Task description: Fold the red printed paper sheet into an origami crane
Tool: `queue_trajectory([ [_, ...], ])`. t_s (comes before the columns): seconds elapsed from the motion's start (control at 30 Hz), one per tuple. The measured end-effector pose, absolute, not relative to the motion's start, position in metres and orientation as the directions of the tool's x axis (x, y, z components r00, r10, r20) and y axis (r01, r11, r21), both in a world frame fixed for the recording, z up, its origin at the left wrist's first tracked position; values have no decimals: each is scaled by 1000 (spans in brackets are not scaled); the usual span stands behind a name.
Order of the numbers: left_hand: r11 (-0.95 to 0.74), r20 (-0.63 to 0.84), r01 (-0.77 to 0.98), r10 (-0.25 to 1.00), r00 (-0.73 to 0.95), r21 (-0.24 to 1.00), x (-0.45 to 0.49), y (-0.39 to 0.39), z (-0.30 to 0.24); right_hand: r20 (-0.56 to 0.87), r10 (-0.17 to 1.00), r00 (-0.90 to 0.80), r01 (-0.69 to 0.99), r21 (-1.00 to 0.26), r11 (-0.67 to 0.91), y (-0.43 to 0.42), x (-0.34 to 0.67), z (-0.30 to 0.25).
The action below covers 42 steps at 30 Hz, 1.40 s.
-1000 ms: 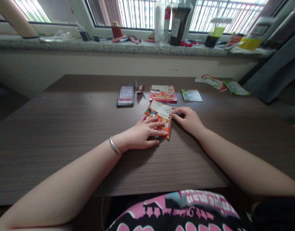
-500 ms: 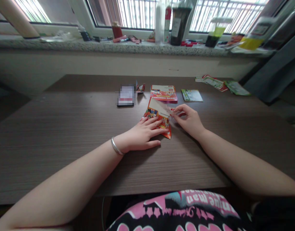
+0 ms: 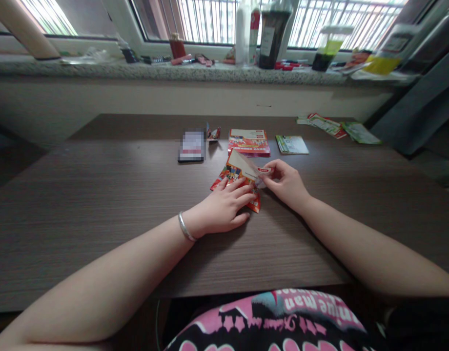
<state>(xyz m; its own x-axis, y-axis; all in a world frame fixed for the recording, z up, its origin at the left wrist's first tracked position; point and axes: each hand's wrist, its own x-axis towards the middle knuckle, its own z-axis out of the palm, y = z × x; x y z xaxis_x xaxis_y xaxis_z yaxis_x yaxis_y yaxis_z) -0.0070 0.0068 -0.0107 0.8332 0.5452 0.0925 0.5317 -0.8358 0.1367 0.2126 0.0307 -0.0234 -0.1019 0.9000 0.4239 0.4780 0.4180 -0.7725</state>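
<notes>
Red printed leaflet (image 3: 236, 171) lies on the wooden table (image 3: 100, 204) at the centre of the frame, partly folded, its white inner side turned up. Just below it the left hand (image 3: 226, 209), a silver bracelet (image 3: 186, 227) on the wrist, lies flat with fingers loosely spread over the lower red part. To the right, the right hand (image 3: 287, 183) pinches the raised upper right corner between thumb and fingertips.

To fold it well, I judge the flat hand should keep firm weight near the crease line so the sheet cannot slide, while the pinched corner is brought over evenly and edges matched before pressing.

Beyond the hands sit a stack of like leaflets (image 3: 248, 141), a dark flat object blurred out (image 3: 191, 145) to its left, a small folded paper piece (image 3: 213, 133) and a green card (image 3: 292, 144). Bottles (image 3: 273, 31) stand on the windowsill (image 3: 100, 69) at the top.

Against half a second ago, the flap stands higher, a red corner now pokes out left of the left hand, and that hand has shifted slightly right
</notes>
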Motion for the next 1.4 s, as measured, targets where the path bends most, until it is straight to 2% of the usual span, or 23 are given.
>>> queue_trajectory([
  [0.33,-814,99,571,580,809,106,-5,8,-13,415,896,-157,468,-768,438,30,209,-22],
  [0.57,-686,106,724,727,678,72,-4,10,-16,398,909,-124,469,-784,407,31,212,-25],
  [0.73,-682,121,728,730,673,67,-7,14,-21,395,910,-125,483,-777,404,30,213,-24],
  [0.93,-661,154,740,749,644,123,-9,17,-25,374,911,-176,510,-757,409,28,214,-23],
  [1.13,-638,195,730,770,608,245,-11,17,-24,386,904,-186,566,-710,420,26,216,-23],
  [1.4,-648,287,677,762,581,350,-14,18,-27,333,926,-175,562,-739,372,27,217,-24],
])
